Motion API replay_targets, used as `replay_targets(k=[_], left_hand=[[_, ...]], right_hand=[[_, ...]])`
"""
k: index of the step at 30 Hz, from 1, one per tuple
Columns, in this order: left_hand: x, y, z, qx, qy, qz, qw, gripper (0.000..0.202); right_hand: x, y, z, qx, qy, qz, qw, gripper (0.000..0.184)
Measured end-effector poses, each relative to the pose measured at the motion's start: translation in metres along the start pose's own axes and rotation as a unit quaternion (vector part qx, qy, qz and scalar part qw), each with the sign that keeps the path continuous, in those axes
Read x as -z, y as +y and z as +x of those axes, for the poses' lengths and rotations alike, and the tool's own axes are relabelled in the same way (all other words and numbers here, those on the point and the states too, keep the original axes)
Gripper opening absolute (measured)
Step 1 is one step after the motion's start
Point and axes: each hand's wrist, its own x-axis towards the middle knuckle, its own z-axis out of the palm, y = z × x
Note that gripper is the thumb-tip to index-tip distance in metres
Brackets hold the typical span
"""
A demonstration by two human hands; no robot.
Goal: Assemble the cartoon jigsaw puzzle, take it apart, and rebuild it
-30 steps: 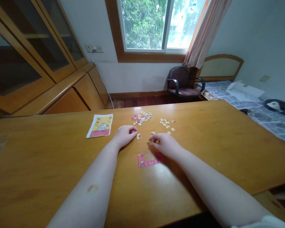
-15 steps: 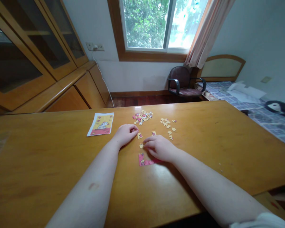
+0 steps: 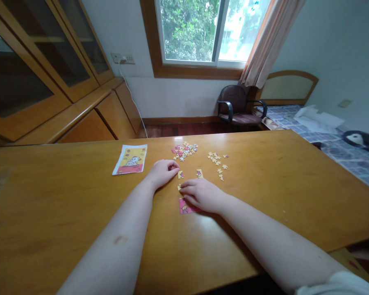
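Observation:
My right hand (image 3: pixel 203 194) reaches low over the table, its fingertips on a small yellow jigsaw puzzle piece (image 3: pixel 178 187). Below those fingers, a pink joined strip of puzzle (image 3: pixel 186 207) is partly covered by the hand. My left hand (image 3: pixel 165 172) rests on the table with fingers curled; what is between them, if anything, is hidden. Just right of its fingertips sits a yellow puzzle corner (image 3: pixel 181 175) with a pink figure. Another yellow and pink part (image 3: pixel 199 173) lies above my right hand.
A pile of mixed puzzle pieces (image 3: pixel 184 151) lies farther back, with several loose yellow pieces (image 3: pixel 215 159) to its right. The picture sheet (image 3: pixel 130 159) lies left on the wooden table (image 3: pixel 64 205). Beyond the far edge stands a chair (image 3: pixel 236 104).
My right hand has shifted slightly left and toward me, and the small yellow piece under its fingertips moved left. My left hand stays in place.

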Motion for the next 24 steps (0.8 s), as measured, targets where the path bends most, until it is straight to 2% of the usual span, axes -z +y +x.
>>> replay_targets(k=[7,16,18,19,22,24], left_hand=[[0.0,0.0,0.0,0.001,-0.003,0.001,1.0,0.025],[0.0,-0.002,0.001,-0.001,-0.008,0.006,1.0,0.026],[0.001,0.0,0.0,0.003,-0.01,0.008,1.0,0.026],[0.002,0.001,0.0,0.006,-0.011,0.009,1.0,0.026],[0.004,0.005,-0.001,0.014,-0.011,0.009,1.0,0.025],[0.004,0.007,-0.001,0.015,-0.01,0.009,1.0,0.025]], right_hand=[[0.002,-0.005,0.001,-0.011,-0.016,-0.015,1.0,0.028],[0.01,-0.002,-0.002,-0.028,0.016,-0.039,0.999,0.027],[0.02,0.007,-0.005,-0.078,0.023,-0.073,0.994,0.027],[0.026,0.015,-0.008,-0.125,0.037,-0.092,0.987,0.026],[0.051,0.046,-0.023,-0.279,0.077,-0.153,0.945,0.029],[0.066,0.069,-0.036,-0.34,0.068,-0.161,0.924,0.032]])
